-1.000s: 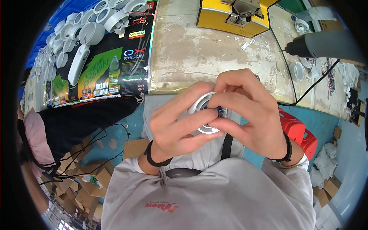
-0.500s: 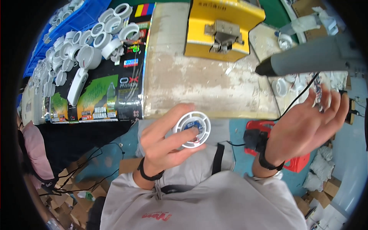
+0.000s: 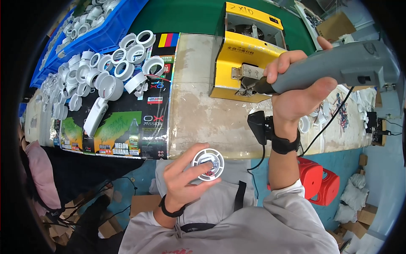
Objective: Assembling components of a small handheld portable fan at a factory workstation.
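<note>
My left hand (image 3: 182,178) holds a round white plastic housing (image 3: 221,164) just off the table's front edge. One finger presses on the small circuit board (image 3: 215,161) inside its ring; red wire shows beneath. My right hand (image 3: 292,103) is closed round a grey electric screwdriver (image 3: 330,63), its thumb along the near side and fingers over the far side. The screwdriver's black nose (image 3: 264,87) points left, at the metal outlet (image 3: 246,75) of a yellow screw feeder (image 3: 224,82). Whether the bit touches a screw there is too small to tell.
Several white plastic rings (image 3: 124,70) and a white handled part (image 3: 96,116) lie on a printed black sheet (image 3: 154,122) at left. Behind them stands a blue crate (image 3: 105,40) of white parts. A black cable (image 3: 327,122) crosses the right side. Red stools (image 3: 311,180) stand below.
My right hand has moved up and left from the wire pile and taken hold of the screwdriver, bringing its nose to the feeder's outlet. The left hand keeps its hold on the housing.
</note>
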Demonstrator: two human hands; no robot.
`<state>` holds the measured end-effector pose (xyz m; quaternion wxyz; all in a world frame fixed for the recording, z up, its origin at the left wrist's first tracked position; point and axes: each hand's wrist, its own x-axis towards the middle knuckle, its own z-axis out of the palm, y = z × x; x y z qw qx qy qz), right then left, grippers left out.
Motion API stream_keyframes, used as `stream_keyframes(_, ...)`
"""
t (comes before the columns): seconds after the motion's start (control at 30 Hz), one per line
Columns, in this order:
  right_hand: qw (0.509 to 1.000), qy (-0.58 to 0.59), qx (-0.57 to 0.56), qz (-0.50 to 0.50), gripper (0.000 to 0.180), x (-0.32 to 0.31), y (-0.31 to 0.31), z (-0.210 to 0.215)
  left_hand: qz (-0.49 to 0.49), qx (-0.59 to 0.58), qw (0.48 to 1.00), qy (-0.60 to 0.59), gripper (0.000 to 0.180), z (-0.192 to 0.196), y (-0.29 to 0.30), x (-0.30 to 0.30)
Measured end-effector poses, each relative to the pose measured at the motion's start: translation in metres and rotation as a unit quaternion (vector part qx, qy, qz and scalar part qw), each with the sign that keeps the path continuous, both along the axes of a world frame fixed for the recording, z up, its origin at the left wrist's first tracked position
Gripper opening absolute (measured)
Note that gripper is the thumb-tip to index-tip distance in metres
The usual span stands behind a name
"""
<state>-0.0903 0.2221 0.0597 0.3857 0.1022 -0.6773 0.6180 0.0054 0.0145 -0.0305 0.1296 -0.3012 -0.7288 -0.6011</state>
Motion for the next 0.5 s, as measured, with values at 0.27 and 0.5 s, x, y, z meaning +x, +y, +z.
stream_keyframes(0.27,0.997,-0.040,0.006,0.066,0.085,-0.009,0.004,-0.014,0.004,0.001,1.000,-0.006,0.038,-0.001,-0.003,-0.007)
stream_keyframes(0.5,0.913,0.016,-0.143,0.382,0.084,0.045,-0.011,0.023,0.018,0.021,1.000,0.002,0.038,0.006,0.001,-0.014)
